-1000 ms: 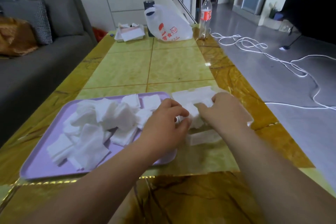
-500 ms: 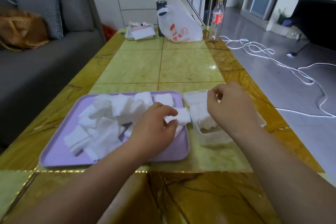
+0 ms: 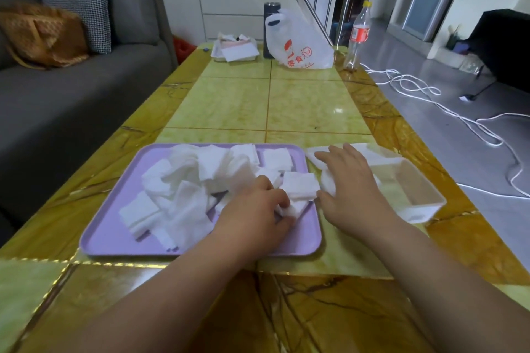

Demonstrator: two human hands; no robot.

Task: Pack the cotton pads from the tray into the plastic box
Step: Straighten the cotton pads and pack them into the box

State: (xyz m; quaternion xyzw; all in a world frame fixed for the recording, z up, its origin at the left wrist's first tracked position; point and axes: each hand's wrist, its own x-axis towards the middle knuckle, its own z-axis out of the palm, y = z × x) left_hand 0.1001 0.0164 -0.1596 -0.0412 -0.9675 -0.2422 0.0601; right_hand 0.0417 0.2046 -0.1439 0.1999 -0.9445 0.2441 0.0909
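Here's the lilac tray [image 3: 109,241], flat on the desk [image 3: 301,106], with a loose, tumbled heap of white square cotton pads [image 3: 186,189] across its middle and far side. One thick pad [image 3: 299,185] sits at the tray's right rim, and a few crumpled ones lie just below it in the grip of the left hand [image 3: 252,218]. Just beside the tray stands the clear plastic box [image 3: 415,195], open-topped, with a small white wad of pads at its left end.

left hand [image 3: 255,210] grips pads [image 3: 186,198]; right hand [image 3: 352,186] flat
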